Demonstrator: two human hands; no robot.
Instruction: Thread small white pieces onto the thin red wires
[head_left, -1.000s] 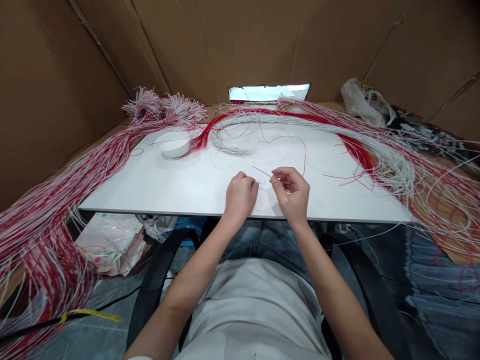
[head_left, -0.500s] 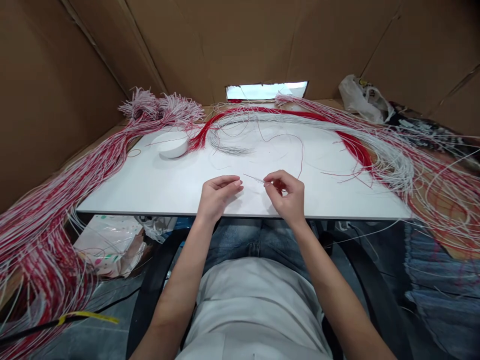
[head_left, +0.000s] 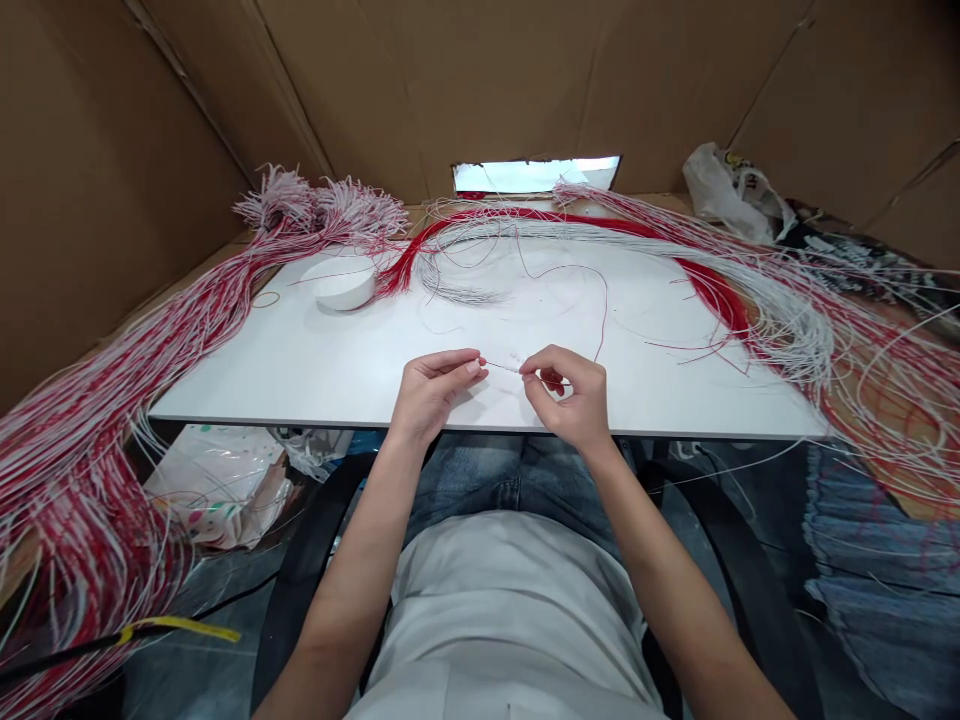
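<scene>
Above the front of the white table, my left hand is closed in a pinch on one end of a thin dark-red wire. My right hand, thumb and forefinger pressed together, grips the same short stretch a little further right. Some small whitish bits show by the right fingertips; too small to tell what they are. A loose red wire curves over the tabletop and passes behind my right hand; whether it joins the held piece is hidden.
Bundled red and white wires drape over the table's left side. More red wires and white wires lie to the right. A white round dish stands at the back left. Cardboard walls enclose the table.
The wire's free tip, earlier apart from my left fingers, is now pinched in them. My right hand has shifted slightly left. The view has tilted a little.
</scene>
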